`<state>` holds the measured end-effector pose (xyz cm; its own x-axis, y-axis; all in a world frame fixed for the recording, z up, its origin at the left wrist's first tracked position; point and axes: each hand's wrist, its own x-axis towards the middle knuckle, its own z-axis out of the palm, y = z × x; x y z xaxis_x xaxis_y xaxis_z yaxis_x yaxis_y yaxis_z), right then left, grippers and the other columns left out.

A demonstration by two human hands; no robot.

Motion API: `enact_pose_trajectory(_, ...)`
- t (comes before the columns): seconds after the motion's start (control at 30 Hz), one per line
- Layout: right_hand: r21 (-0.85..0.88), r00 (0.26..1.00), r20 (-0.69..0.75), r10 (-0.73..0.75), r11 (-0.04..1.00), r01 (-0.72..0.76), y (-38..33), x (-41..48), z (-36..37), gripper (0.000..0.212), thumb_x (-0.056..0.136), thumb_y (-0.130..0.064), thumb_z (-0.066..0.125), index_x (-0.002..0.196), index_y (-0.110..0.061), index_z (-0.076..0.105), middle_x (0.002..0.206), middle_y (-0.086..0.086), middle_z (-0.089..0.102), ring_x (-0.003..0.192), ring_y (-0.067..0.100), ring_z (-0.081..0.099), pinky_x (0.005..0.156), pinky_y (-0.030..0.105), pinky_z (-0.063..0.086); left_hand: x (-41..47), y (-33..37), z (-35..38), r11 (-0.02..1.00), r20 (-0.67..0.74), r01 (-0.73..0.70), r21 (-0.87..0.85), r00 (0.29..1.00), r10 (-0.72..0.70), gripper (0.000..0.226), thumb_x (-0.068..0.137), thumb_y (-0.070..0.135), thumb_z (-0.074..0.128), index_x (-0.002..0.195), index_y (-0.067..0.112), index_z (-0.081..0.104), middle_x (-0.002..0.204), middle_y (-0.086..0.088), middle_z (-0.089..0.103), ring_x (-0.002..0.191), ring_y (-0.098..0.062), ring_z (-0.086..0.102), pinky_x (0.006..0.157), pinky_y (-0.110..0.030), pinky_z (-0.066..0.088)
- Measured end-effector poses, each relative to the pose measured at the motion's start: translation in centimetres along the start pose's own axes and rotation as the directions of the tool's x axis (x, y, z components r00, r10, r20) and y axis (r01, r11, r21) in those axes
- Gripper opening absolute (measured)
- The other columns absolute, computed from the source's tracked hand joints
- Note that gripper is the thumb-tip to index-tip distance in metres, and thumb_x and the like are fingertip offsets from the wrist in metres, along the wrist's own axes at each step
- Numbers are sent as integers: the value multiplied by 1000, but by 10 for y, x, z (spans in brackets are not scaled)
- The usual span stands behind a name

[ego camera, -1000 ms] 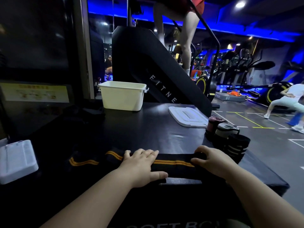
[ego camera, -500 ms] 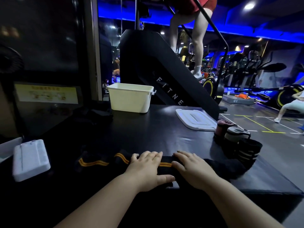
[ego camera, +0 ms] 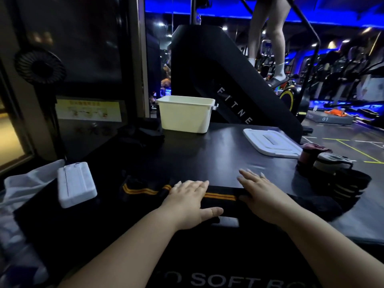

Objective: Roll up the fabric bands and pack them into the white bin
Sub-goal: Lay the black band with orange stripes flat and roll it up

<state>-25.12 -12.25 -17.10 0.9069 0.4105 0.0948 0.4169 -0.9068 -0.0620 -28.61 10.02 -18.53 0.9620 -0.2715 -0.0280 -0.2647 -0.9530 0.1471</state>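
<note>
Head view: black fabric band (ego camera: 220, 196) with orange stripes lies flat along the near edge of the black box top (ego camera: 207, 154). Left hand (ego camera: 191, 201) presses it, fingers straight; right hand (ego camera: 264, 192) likewise flat, gripping nothing. White bin (ego camera: 185, 114) far centre, rolled bands (ego camera: 332, 173) right.

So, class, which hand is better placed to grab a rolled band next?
Probably the right hand: it lies open nearer the rolled bands to its right, while the left hand presses flat on the striped band.
</note>
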Motion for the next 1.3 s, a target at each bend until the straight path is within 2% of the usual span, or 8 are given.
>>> enact_pose_trajectory(0.13,155,996,-67,-64,985,74,-12,-2,5,45,99,-22,48,142,-33,45,151,-14,40,138,6,38,108,14,22,-6,-6,-4,992,-24,48,-116,998,-51,75,97,64,27,156,19,13,162,4,13,149,-14,5,119,-33,5)
enact_pose_trajectory(0.3,91,999,-18,-50,994,52,-15,-9,6,47,102,-47,35,147,-37,36,153,-19,35,140,1,31,109,15,19,-11,-10,2,996,-62,66,-52,996,-69,63,102,55,21,156,24,13,163,7,12,150,-12,4,121,-33,-1)
enact_pose_trajectory(0.47,54,998,15,-57,997,56,-16,-10,6,58,95,-61,23,149,-40,29,154,-21,30,141,0,28,110,15,17,-21,-27,-1,988,-19,142,-59,990,-143,65,98,63,17,155,34,9,162,15,7,150,-11,-3,120,-50,-7)
enact_pose_trajectory(0.67,91,999,35,-31,995,28,-19,-6,0,44,101,-45,40,145,-39,37,151,-19,37,137,3,36,107,17,24,-26,-34,-2,985,-25,157,-73,987,-159,69,97,65,19,156,31,7,163,11,5,150,-13,-4,122,-42,-5)
enact_pose_trajectory(0.83,118,989,-115,-91,987,105,-52,14,-6,42,99,-36,47,140,-31,47,148,-14,43,137,6,36,113,23,23,-25,-36,-2,974,-31,197,-110,979,-202,70,101,57,20,156,18,6,164,3,6,150,-14,0,122,-35,0)
enact_pose_trajectory(0.93,139,987,-29,-155,978,158,-71,22,10,65,94,-66,22,149,-33,33,157,-12,30,145,6,23,118,25,18,-27,-38,-9,963,-36,202,-176,977,-212,61,104,46,24,156,17,11,163,3,10,150,-12,3,120,-31,4)
enact_pose_trajectory(1.03,33,982,39,-182,983,181,-69,25,25,116,57,-82,-28,153,-36,18,160,-15,19,148,6,12,121,29,12,-33,-49,-12,966,-66,190,-175,977,-204,55,105,43,25,155,23,17,162,7,14,149,-10,5,119,-30,7)
enact_pose_trajectory(1.3,15,986,30,-162,987,161,-66,26,28,124,49,-83,-37,153,-39,15,160,-19,16,148,3,10,121,26,12,-50,-76,-6,936,-85,334,-114,935,-344,70,93,70,21,154,37,14,163,10,8,150,-18,-6,121,-43,-4)
